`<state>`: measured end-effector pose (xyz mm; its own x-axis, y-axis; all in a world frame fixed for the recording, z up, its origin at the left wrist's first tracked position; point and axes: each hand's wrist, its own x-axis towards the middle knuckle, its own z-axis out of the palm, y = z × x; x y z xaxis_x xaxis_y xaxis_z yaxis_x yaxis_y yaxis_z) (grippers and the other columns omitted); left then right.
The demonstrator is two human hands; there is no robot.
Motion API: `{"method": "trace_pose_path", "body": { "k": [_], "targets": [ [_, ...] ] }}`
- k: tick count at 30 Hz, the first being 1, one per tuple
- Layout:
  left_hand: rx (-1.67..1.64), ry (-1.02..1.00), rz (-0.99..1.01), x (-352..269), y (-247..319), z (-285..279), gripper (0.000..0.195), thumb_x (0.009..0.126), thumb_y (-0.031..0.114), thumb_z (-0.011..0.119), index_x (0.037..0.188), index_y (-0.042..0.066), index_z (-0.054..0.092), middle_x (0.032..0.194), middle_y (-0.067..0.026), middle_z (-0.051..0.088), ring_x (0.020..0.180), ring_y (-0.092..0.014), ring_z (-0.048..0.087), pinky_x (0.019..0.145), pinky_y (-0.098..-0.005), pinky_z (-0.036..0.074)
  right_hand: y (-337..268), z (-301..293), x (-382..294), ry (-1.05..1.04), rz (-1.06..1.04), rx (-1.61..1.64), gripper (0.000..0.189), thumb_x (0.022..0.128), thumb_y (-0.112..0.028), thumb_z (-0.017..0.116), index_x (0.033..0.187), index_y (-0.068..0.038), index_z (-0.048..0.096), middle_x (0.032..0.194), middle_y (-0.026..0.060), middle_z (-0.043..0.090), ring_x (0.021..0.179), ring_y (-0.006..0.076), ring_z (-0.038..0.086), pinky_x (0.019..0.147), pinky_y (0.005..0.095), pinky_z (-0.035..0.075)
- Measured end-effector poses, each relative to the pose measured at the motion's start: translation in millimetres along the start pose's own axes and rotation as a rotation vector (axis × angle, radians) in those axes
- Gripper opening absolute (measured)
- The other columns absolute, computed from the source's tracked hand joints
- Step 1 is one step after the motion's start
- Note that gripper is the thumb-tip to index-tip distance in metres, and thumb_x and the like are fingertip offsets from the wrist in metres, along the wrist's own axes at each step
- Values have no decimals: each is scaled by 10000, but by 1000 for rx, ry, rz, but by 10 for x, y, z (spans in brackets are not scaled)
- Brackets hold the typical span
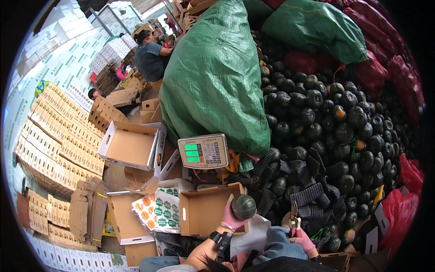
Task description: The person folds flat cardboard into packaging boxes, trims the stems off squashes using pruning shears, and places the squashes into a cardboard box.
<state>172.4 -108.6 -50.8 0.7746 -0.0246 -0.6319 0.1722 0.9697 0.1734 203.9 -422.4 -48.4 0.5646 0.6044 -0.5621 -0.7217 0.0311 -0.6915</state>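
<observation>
My left hand (231, 217), in a pink glove, holds a round dark green squash (244, 207) over the right edge of an open cardboard box (198, 210). No squash shows in the visible part of that box. At the lower right, my right hand (304, 240), also gloved in pink, is closed around the handles of what look like pruning shears (296, 221). The tips point away from me, beside a heap of black foam net sleeves (311, 199). Sheets of green and orange stickers (163, 212) lie left of the box.
A scale display (204, 152) with lit green readouts stands beyond the box. Behind it bulges a large green woven sack (217, 81). Many squashes (343, 132) are piled at right, near red mesh sacks (397, 210). Empty cartons (131, 142) and another person (149, 56) are at left.
</observation>
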Motion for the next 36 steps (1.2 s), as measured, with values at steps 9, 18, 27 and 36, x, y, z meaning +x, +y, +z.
{"method": "trace_pose_path", "body": {
  "k": [9, 18, 27, 36],
  "targets": [
    [-32, -22, -34, 34, -42, 129, 589, 774, 618, 554, 1120, 145, 597, 1139, -130, 583, 1045, -381, 526, 881, -517, 444, 152, -192, 85, -103, 32, -21, 614, 712, 41, 666, 1266, -44, 416, 1135, 57, 543, 1012, 173, 534, 904, 304, 429],
    [-29, -12, -34, 24, -103, 116, 622, 771, 630, 549, 1135, 127, 583, 1133, -147, 579, 1047, -396, 520, 875, -531, 448, 6, -62, 4, -78, -31, 7, 489, 702, -8, 687, 1140, -28, 469, 1002, 34, 528, 900, 146, 515, 822, 281, 439],
    [-210, -266, -37, -229, -76, 199, 670, 770, 652, 530, 1130, 90, 579, 1120, -180, 578, 1024, -408, 537, 860, -540, 460, -271, -166, -250, -7, -224, -123, 386, 691, 14, 640, 1038, -55, 489, 878, 11, 536, 809, 123, 532, 727, 253, 452],
    [-54, -187, 193, -980, -81, -204, 716, 780, 646, 525, 1238, 96, 493, 1236, -181, 512, 1121, -387, 498, 935, -586, 410, -555, -288, -1448, 311, -649, -14, 418, 711, -117, 568, 1117, -56, 488, 956, 48, 530, 855, 167, 513, 747, 289, 433]
  ]
}}
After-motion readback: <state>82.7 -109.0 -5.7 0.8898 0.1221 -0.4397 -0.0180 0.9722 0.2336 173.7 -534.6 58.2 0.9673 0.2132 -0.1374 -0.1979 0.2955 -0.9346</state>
